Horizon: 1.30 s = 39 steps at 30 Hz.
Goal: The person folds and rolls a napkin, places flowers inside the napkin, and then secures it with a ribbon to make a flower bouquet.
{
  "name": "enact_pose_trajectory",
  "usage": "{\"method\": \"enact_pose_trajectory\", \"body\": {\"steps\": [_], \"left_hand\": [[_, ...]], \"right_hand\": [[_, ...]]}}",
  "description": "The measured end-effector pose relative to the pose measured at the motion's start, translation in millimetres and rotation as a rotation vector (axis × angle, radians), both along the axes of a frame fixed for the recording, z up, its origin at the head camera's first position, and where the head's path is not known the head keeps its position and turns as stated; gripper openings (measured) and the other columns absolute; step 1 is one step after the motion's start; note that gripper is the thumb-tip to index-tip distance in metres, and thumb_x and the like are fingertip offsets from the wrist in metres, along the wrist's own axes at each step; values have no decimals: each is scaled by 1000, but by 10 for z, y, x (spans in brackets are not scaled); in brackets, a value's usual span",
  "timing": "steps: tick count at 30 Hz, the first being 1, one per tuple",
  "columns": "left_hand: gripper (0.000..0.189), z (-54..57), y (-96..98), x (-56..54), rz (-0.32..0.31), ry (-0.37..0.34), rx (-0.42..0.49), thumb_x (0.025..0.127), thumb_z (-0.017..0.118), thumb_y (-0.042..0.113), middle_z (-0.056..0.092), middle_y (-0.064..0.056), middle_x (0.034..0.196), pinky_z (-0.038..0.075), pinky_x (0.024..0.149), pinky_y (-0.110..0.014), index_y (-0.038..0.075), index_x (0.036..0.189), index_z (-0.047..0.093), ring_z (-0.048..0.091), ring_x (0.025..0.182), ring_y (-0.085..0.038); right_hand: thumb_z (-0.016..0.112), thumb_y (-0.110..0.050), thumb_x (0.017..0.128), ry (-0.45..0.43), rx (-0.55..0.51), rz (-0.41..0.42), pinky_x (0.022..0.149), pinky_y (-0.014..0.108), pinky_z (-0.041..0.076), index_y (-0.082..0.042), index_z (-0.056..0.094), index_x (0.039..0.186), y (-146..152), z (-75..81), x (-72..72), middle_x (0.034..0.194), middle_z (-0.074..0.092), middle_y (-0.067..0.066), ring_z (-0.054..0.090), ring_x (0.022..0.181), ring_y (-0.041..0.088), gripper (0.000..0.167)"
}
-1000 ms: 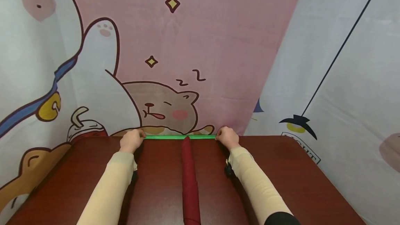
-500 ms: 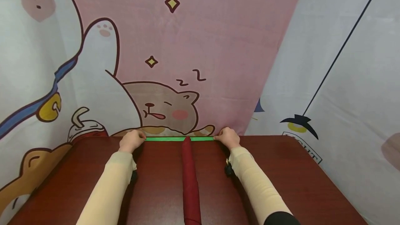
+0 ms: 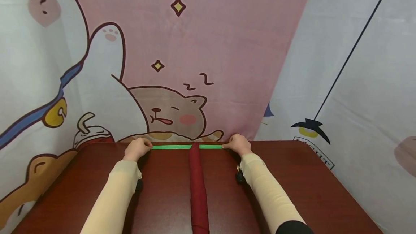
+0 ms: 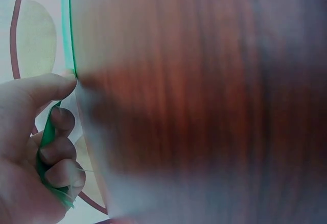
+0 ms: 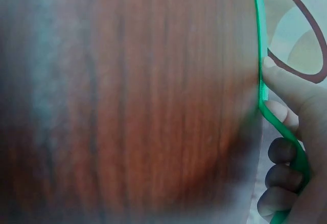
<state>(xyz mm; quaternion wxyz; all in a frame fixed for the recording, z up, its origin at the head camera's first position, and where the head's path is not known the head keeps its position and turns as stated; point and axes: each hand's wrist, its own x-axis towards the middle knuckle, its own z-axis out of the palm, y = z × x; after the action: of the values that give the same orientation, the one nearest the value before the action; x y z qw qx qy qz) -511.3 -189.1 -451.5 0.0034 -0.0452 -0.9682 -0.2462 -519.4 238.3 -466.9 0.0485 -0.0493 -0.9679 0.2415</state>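
Note:
A green ribbon (image 3: 172, 147) is stretched straight between both hands at the table's far edge. My left hand (image 3: 138, 149) pinches its left end; in the left wrist view the ribbon's tail (image 4: 48, 132) runs through the curled fingers, with frayed threads at the end. On the other side, my right hand (image 3: 238, 144) pinches the ribbon, thumb (image 5: 276, 71) along it, and the tail (image 5: 301, 163) passes down inside the curled fingers. A long dark red fabric roll (image 3: 198, 190), narrowing at the far end like a furled umbrella, lies lengthwise between the arms. Its far tip overlaps the ribbon in the head view.
The reddish-brown wooden table (image 3: 292, 183) reaches back to a printed cloth backdrop (image 3: 240, 64) with cartoon animals. More of this white cloth hangs along the right and left sides. Both forearms in cream sleeves (image 3: 112, 194) extend across the tabletop.
Both hands have drawn the ribbon slightly toward me, from the table's far edge to just inside it. The red roll has stayed in place, and the head view has shifted a little.

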Motion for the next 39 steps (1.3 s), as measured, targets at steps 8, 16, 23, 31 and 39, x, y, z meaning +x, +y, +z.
{"method": "enact_pose_trajectory", "body": {"steps": [8, 16, 23, 31, 39], "left_hand": [[12, -11, -1, 28, -19, -17, 4, 90, 64, 18, 68, -11, 105, 47, 71, -49, 12, 95, 73, 60, 87, -28], [11, -12, -18, 53, -35, -14, 2, 91, 64, 17, 66, -12, 108, 46, 71, -49, 12, 95, 72, 59, 88, -28], [10, -40, 0, 61, -55, -13, -5, 90, 64, 19, 66, -10, 108, 46, 72, -47, 15, 94, 73, 59, 87, -26], [13, 114, 27, 75, -105, 18, 19, 89, 66, 19, 68, -9, 102, 45, 73, -49, 10, 96, 73, 59, 86, -28], [8, 2, 4, 128, -92, -24, 24, 89, 67, 19, 66, -5, 94, 43, 68, -42, 13, 89, 71, 54, 78, -23]], "right_hand": [[85, -46, 68, -33, 10, 12, 47, 33, 33, -17, 53, 52, 16, -6, 33, 50, 43, -4, 44, 51, 16, 46], [83, -48, 69, -30, 56, 37, 49, 34, 34, -17, 56, 55, 43, -7, 57, 52, 44, -5, 45, 53, 16, 44], [83, -47, 69, -34, 77, 69, 48, 34, 34, -17, 59, 55, 122, 12, 101, 51, 46, -5, 46, 53, 16, 41], [82, -45, 71, 7, 23, 51, 47, 33, 32, -15, 56, 54, 190, 2, 145, 50, 43, -4, 43, 51, 16, 43], [83, -46, 70, -38, 105, 99, 47, 34, 33, -17, 58, 54, 145, 62, 174, 50, 44, -5, 45, 51, 15, 42]]}}
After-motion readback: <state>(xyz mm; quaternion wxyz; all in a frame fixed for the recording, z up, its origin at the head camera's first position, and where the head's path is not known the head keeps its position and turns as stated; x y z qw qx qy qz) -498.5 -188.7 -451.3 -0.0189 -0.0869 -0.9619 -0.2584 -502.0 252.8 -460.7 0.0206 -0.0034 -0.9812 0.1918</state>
